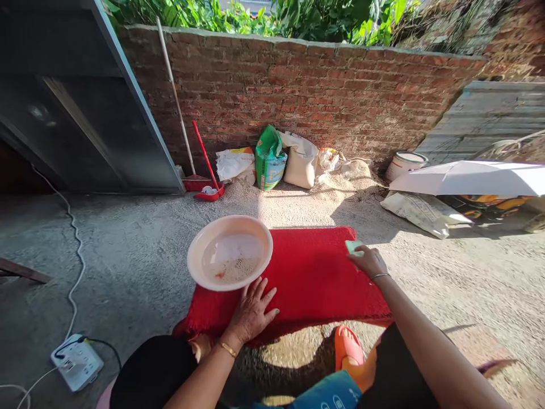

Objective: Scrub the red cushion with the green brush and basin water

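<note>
A red cloth with a fuzzy edge lies spread over a low flat support in front of me. My left hand rests on its near left part, open, with fingers spread and fingertips close to the basin's rim. The pale pink basin stands at the left end and holds what looks like shallow water; a small reddish patch shows inside. At the cloth's far right edge my right hand is closed on a pale green flat block. The fingers partly cover the block, so its kind cannot be told.
A brick wall stands ahead, with a green sack, a whitish sack and a red dustpan at its foot. A white umbrella lies at right. A power strip with cords is on the floor at left.
</note>
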Tool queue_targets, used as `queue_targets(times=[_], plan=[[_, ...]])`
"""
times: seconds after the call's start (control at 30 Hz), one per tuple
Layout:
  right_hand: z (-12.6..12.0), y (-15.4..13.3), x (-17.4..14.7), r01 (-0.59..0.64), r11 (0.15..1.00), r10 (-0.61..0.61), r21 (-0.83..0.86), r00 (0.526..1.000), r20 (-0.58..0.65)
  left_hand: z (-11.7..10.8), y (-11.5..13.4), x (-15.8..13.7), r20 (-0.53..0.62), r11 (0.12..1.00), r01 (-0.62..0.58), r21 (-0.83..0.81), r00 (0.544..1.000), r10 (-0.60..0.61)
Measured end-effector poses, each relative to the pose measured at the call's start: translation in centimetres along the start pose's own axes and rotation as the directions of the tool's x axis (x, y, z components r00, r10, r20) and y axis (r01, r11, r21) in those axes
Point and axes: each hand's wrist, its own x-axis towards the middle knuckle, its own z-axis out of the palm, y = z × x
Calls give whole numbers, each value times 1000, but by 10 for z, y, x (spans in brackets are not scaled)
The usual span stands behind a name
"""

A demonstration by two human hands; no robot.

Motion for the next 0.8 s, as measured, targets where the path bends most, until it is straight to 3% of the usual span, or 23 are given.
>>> queue_targets(times=[0.1, 0.2, 0.27, 0.37, 0.47, 0.57, 0.7, 0.8], plan=[[31, -82, -23, 218, 971, -230, 95, 963, 139, 1, 0, 0, 23, 1000, 5, 6, 1000, -5], [62, -154, -49, 451, 881, -471, 147, 866, 170, 2, -1, 0, 42, 1000, 12, 0, 999, -12], [77, -186, -63, 542, 829, -559, 139, 811, 172, 3, -1, -1, 44, 1000, 15, -8, 999, -14], [87, -207, -69, 558, 824, -566, 104, 795, 218, 4, -1, -1, 43, 1000, 20, -16, 999, -19], [80, -197, -54, 512, 857, -503, 54, 810, 303, 4, -2, 0, 46, 1000, 12, -7, 999, -11], [61, -162, -23, 432, 901, -396, -44, 859, 325, 4, -3, 0, 56, 1000, -12, 22, 998, 11], [30, -79, 27, 211, 964, -170, -162, 957, 237, 6, -5, -1, 51, 999, -32, 40, 998, 30], [13, -6, 57, -27, 986, 45, -163, 993, 107, 7, -6, -2, 50, 999, -37, 38, 998, 35]])
